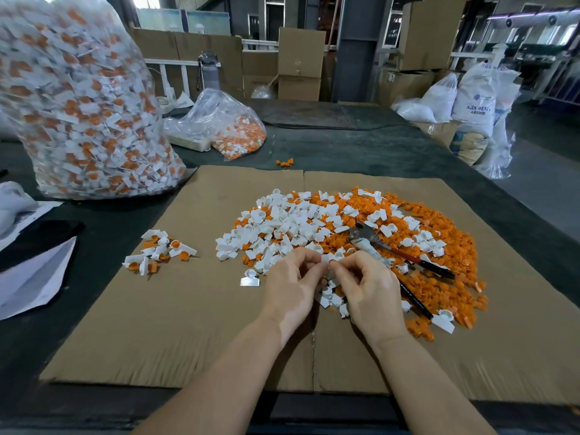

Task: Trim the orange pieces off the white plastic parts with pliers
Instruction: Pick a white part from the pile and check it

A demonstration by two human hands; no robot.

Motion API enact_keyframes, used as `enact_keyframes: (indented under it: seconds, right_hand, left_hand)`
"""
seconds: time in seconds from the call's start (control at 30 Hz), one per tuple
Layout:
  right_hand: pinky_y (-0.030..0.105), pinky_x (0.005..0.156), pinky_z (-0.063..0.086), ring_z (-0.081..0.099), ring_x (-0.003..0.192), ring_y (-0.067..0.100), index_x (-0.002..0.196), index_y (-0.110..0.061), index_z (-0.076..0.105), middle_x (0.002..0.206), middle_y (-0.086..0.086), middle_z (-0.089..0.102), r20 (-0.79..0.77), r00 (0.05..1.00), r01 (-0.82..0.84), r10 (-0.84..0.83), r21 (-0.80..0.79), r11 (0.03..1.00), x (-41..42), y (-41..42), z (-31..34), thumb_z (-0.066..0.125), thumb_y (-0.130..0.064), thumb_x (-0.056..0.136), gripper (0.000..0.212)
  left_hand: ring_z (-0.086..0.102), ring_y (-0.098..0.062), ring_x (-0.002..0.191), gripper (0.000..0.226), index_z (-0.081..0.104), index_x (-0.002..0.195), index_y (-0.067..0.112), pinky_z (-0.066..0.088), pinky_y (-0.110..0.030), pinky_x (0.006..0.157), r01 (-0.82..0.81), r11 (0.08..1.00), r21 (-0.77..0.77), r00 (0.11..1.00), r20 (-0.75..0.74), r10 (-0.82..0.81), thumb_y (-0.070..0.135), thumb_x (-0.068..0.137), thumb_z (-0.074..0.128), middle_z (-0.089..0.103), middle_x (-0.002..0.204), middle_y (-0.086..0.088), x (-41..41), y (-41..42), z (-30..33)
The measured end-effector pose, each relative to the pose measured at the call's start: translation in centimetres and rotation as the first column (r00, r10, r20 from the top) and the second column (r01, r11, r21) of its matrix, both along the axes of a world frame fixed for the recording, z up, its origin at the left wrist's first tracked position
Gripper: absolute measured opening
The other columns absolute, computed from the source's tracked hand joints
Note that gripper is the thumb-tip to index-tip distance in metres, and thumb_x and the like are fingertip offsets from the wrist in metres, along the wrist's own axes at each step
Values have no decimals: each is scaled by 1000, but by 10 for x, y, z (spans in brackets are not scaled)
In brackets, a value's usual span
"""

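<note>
At frame centre, both hands, left hand point(293, 285) and right hand point(368, 287), pinch a white part point(330, 258) between fingertips, while the pliers point(398, 255) lie just right on the pile point(345, 221).

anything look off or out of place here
The pliers lie unused on the big pile while both hands pinch a white part. A few orange bits sit stray off the cardboard. Otherwise nothing stands out.
</note>
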State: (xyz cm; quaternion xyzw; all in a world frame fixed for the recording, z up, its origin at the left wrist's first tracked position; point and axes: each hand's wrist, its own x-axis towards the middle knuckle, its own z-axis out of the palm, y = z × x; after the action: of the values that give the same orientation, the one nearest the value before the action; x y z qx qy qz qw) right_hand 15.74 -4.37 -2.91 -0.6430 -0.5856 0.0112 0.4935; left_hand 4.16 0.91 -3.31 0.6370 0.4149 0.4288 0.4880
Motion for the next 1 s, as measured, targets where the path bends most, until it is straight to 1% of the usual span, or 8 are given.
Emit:
enact_keyframes:
  seconds: [0.1,0.2,0.37,0.53,0.63,0.73,0.83,1.0]
  right_hand:
    - [35,65,51,58,74,11,83,-13,66,75,-5,62,-41,998,-40,41,24,999,0,-1,0,64,-22,86,9]
    - [26,66,49,53,75,6,96,-13,66,78,-9,55,1,1000,-29,29,69,997,1,-1,0,69,-14,82,14]
    - [24,67,47,49,74,7,106,-13,68,81,-8,53,124,990,-77,66,92,993,1,-2,2,69,-7,81,25]
    - [20,67,45,49,75,7,103,-11,70,82,-7,52,159,985,-88,72,95,992,2,0,3,70,-4,80,24]
    - [19,68,44,49,75,6,101,-12,70,82,-7,53,151,986,-88,74,89,992,3,0,2,70,-4,81,22]
    - [13,69,42,47,76,-1,101,-13,70,82,-9,52,147,986,-85,73,80,993,3,0,2,70,-5,81,22]
    - [15,69,43,47,76,0,101,-13,70,82,-10,52,154,986,-83,70,81,993,3,1,2,70,-5,81,22]
    - [17,67,44,48,74,4,101,-14,70,81,-9,52,152,986,-85,71,87,993,2,0,2,70,-7,80,22]
  left_hand:
    - [63,-21,72,13,64,84,24,53,-49,78,8,996,-85,995,97,0,12,88,64,63,71,1,-1,1,2]
    - [60,-23,71,18,65,89,28,52,-49,75,0,998,-55,994,109,6,10,88,62,59,69,1,-2,3,1]
    - [58,-23,67,28,66,91,38,51,-43,70,17,1000,1,997,71,-17,11,89,61,55,62,6,-4,2,2]
    - [61,-27,74,27,67,91,37,53,-51,79,24,1000,-12,997,70,-24,11,89,62,58,67,3,-4,1,4]
    - [62,-26,74,24,67,93,34,53,-51,81,28,1000,-12,997,73,-27,11,89,62,60,70,0,-5,0,4]
    - [62,-32,78,23,67,94,34,53,-51,81,32,999,-5,996,83,-31,12,89,62,61,73,-4,-4,1,3]
    - [62,-27,75,22,67,94,33,53,-48,80,37,999,-8,995,90,-36,11,89,62,60,70,0,-3,2,1]
    - [58,-7,63,19,66,91,31,51,-27,66,44,999,-12,993,108,-42,13,89,62,57,59,14,-2,4,-2]
